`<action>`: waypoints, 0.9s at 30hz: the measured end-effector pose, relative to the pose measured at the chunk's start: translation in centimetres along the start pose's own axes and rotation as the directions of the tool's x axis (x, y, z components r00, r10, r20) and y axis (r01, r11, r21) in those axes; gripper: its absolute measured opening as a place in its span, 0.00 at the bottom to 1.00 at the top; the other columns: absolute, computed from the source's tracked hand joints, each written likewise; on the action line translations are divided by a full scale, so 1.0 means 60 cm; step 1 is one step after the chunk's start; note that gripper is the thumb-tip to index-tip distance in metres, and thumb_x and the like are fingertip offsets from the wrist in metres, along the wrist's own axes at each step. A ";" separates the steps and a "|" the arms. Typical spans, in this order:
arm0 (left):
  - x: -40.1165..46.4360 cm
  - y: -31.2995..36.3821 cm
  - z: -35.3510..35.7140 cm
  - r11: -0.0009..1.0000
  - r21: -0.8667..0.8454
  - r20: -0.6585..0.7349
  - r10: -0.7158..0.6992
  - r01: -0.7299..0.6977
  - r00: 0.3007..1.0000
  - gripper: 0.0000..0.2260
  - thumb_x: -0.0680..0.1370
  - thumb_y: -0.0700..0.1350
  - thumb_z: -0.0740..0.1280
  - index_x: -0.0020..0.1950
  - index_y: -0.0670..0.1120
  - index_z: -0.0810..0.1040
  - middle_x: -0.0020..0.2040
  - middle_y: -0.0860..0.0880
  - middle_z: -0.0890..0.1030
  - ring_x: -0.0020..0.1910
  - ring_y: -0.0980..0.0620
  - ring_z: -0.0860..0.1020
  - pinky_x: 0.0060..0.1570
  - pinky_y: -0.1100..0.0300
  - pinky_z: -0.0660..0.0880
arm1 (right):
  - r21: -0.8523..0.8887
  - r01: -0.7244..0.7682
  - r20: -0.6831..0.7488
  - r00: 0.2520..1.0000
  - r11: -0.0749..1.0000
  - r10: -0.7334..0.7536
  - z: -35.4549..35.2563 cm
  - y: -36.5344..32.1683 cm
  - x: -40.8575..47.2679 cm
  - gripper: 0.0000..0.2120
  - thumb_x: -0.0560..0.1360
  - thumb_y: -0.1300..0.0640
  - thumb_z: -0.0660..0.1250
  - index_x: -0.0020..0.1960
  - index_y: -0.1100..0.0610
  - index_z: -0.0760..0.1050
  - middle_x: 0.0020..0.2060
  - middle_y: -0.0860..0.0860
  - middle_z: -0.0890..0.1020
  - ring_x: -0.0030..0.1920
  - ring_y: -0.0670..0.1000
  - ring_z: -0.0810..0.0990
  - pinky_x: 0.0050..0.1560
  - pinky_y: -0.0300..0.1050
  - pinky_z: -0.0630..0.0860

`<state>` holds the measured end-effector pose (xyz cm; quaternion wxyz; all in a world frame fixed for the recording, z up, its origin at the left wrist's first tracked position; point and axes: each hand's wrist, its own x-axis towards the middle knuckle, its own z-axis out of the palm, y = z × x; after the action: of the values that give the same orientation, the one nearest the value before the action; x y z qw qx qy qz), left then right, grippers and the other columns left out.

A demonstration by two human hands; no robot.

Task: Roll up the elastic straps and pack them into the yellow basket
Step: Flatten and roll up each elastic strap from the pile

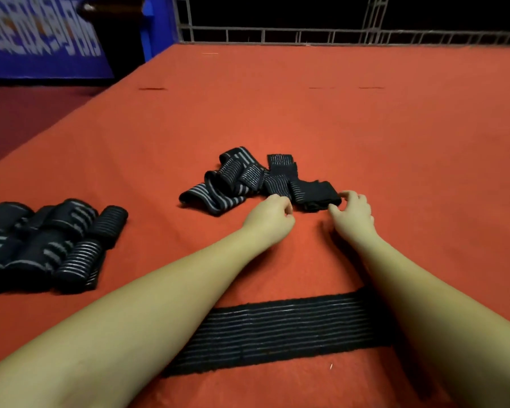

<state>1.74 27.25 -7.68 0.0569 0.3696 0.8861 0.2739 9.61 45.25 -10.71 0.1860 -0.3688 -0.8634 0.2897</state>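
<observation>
A tangled pile of black elastic straps with grey stripes (242,178) lies in the middle of the red table (365,128). Its near end, a dark strap end (315,192), sits between my two hands. My right hand (352,212) pinches the right corner of that end with thumb and fingers. My left hand (273,213) has its fingers curled at the end's left edge; whether it holds the strap is unclear. One strap lies flat and stretched out (277,328) under my forearms. No yellow basket is in view.
Several rolled-up straps (56,242) lie in a group at the table's left edge. A metal railing (306,35) runs behind the far edge. A blue banner (36,30) stands at the far left, beyond the table.
</observation>
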 end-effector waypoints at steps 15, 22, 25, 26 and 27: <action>0.146 0.015 0.079 0.984 0.175 0.013 0.018 -0.020 1.000 0.13 0.80 0.48 0.65 0.61 0.43 0.73 0.61 0.45 0.75 0.62 0.43 0.72 0.58 0.48 0.73 | 0.059 0.066 0.037 0.997 0.996 -0.068 0.033 0.044 0.057 0.16 0.76 0.52 0.64 0.64 0.41 0.72 0.61 0.43 0.79 0.62 0.49 0.76 0.63 0.53 0.69; 0.124 0.013 0.052 0.974 0.217 -0.015 0.067 -0.062 0.998 0.09 0.82 0.43 0.59 0.48 0.41 0.76 0.50 0.44 0.78 0.52 0.41 0.77 0.46 0.51 0.73 | -0.007 0.004 0.032 0.999 1.000 -0.004 0.033 0.033 0.061 0.16 0.77 0.46 0.65 0.65 0.43 0.74 0.61 0.46 0.80 0.64 0.53 0.75 0.62 0.52 0.68; 0.109 0.023 0.028 0.993 0.112 -0.098 0.038 -0.027 0.994 0.07 0.79 0.41 0.58 0.41 0.43 0.69 0.42 0.47 0.73 0.46 0.42 0.75 0.39 0.53 0.66 | 0.038 -0.049 0.072 0.996 0.998 0.046 0.029 0.022 0.063 0.12 0.77 0.49 0.63 0.60 0.44 0.77 0.58 0.47 0.82 0.62 0.54 0.77 0.62 0.51 0.69; 0.102 0.027 0.016 0.998 0.066 -0.134 0.031 -0.022 0.991 0.07 0.79 0.41 0.59 0.40 0.43 0.68 0.41 0.47 0.72 0.45 0.42 0.74 0.38 0.53 0.66 | 0.086 -0.058 0.087 0.995 0.995 0.050 0.026 0.017 0.062 0.12 0.77 0.50 0.64 0.59 0.46 0.78 0.56 0.48 0.82 0.60 0.54 0.78 0.61 0.51 0.71; 0.096 0.031 0.004 1.000 0.018 -0.172 0.025 -0.022 0.985 0.07 0.79 0.42 0.59 0.41 0.42 0.68 0.41 0.47 0.73 0.44 0.43 0.74 0.39 0.52 0.67 | 0.139 -0.057 0.102 0.994 0.989 0.043 0.023 0.011 0.058 0.11 0.77 0.52 0.64 0.58 0.47 0.78 0.54 0.48 0.83 0.56 0.54 0.80 0.57 0.49 0.73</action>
<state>-1.15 32.37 -6.33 -0.0261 0.3555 0.8855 0.2982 6.92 47.74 -11.82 0.1615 -0.3617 -0.8392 0.3726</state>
